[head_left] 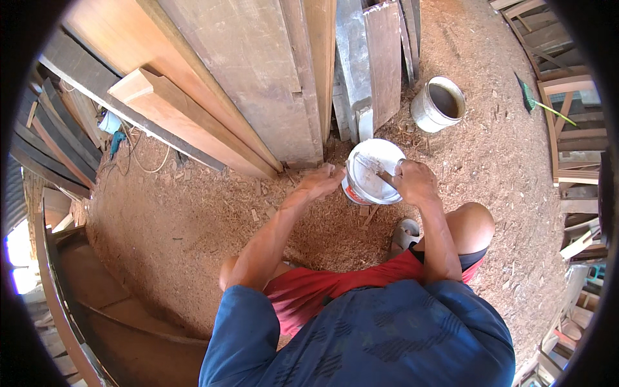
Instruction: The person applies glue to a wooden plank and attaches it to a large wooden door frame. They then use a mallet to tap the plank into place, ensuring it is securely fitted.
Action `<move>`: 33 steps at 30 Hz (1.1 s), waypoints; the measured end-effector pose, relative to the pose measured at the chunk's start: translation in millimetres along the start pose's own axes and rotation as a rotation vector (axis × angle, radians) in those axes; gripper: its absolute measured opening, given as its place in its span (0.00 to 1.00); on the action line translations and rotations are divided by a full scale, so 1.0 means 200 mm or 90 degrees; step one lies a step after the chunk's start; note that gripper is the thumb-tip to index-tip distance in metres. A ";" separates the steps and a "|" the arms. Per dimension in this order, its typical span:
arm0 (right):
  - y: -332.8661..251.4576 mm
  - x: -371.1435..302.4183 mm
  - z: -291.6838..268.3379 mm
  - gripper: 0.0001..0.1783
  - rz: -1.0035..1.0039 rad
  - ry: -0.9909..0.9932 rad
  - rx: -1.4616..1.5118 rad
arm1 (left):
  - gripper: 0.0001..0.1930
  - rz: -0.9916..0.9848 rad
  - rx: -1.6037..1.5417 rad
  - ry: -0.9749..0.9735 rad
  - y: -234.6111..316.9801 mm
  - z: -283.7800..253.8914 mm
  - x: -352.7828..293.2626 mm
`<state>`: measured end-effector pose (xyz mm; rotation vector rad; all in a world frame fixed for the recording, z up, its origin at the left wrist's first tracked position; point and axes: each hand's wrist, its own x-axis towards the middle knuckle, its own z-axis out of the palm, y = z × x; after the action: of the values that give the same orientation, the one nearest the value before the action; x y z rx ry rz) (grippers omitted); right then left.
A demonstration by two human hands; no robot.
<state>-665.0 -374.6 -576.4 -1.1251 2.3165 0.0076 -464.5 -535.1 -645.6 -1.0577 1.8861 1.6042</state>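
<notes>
A white bucket stands on the ground just ahead of me, its round white top smudged with grey. My right hand is closed around a tool with a brown handle. The tool's thin end lies over the bucket's top, pointing to the far left; its exact kind is hard to make out. At the bucket's left edge, my left hand has its fingers closed on the rim.
Tall wooden boards lean beyond the bucket. A dirty white pail stands at the far right. Wood shavings cover the ground. A dark curved wooden piece lies at the left, and timber frames line the right.
</notes>
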 end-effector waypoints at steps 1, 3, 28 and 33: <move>-0.01 0.02 0.03 0.18 0.024 -0.024 -0.032 | 0.53 0.009 -0.061 0.002 -0.03 0.01 0.02; -0.04 0.08 0.12 0.23 0.071 -0.070 -0.097 | 0.55 0.027 -0.186 0.007 -0.11 0.07 0.08; 0.02 -0.04 -0.13 0.26 -0.153 0.470 0.210 | 0.25 0.107 -0.016 -0.037 -0.04 -0.03 0.13; 0.16 0.12 -0.05 0.23 -0.168 0.504 0.113 | 0.21 0.163 0.120 0.169 0.03 -0.11 -0.32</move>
<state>-705.7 -372.9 -586.3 -1.5138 2.7113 -0.8660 -426.7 -539.1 -588.5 -1.0225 2.3807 1.4336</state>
